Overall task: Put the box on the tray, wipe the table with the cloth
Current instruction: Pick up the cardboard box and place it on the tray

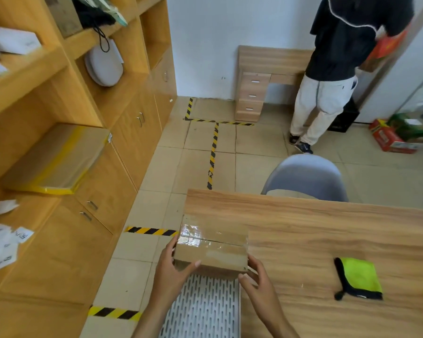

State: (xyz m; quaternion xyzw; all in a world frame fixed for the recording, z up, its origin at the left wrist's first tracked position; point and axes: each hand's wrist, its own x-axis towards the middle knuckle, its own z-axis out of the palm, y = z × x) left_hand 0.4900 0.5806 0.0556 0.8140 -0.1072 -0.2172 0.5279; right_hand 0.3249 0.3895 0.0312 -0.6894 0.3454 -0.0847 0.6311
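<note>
A taped cardboard box [211, 247] sits at the left edge of the wooden table [327, 228], its near side over the far end of a white slotted tray [203, 308]. My left hand [172, 267] grips the box's left near corner, thumb on the front face. My right hand [257, 276] holds the right near corner. I cannot tell whether the box rests on the tray or is held just above it. A green cloth with black trim [358, 278] lies folded on the table to the right, apart from both hands.
A grey chair [308, 176] stands at the table's far side. Wooden cabinets and shelves [83, 154] line the left. A person in a dark top [335, 69] stands at the back by a small desk [257, 93]. Cartons [398, 136] lie on the floor.
</note>
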